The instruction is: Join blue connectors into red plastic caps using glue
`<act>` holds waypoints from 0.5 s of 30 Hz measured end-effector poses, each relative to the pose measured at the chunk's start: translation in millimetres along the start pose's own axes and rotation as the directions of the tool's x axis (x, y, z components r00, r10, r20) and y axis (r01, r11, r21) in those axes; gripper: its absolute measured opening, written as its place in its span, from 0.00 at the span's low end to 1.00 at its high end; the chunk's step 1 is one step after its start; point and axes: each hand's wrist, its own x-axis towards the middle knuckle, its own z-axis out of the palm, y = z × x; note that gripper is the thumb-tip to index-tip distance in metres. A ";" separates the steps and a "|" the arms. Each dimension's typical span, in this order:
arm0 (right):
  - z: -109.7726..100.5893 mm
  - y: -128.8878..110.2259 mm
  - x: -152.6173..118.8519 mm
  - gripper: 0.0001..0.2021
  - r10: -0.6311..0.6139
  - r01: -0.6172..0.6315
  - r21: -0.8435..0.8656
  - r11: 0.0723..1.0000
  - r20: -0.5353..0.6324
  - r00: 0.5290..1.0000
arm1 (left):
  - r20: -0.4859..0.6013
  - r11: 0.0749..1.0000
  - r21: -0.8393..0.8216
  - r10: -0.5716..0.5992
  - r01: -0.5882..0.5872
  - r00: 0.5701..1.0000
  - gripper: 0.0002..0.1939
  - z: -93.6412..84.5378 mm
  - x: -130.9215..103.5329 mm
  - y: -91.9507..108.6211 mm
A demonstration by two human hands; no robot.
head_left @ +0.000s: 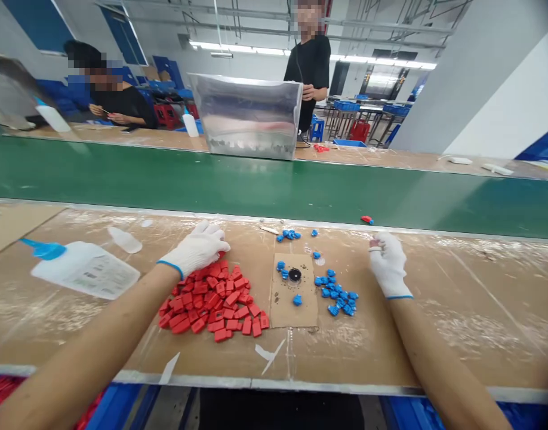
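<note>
Where the brown workbench stretched off to the left, I saw a large white bottle lying on its side, its blue nozzle pointing outward. Next came the left hand, gloved in white, over the far edge of a heap of red pieces; its fingers bent downward with red showing at the tips, though I could not tell whether they pinched a piece. Just right of the heap lay a cardboard sheet, bearing a round black dish and three blue parts, two close beside the dish. A loose blue cluster lay to its right. Farther along, a red-and-blue piece sat on the green strip beyond the bench. Rightmost, the right hand, likewise gloved, had its fingers curled inward; whether they held anything, I could not make out.
</note>
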 end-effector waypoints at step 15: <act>2.1 -116.8 -42.3 0.07 -0.412 0.502 0.118 0.857 0.742 0.529 | -0.254 0.369 -0.927 -0.496 -0.064 0.831 0.08 -10.3 29.6 113.1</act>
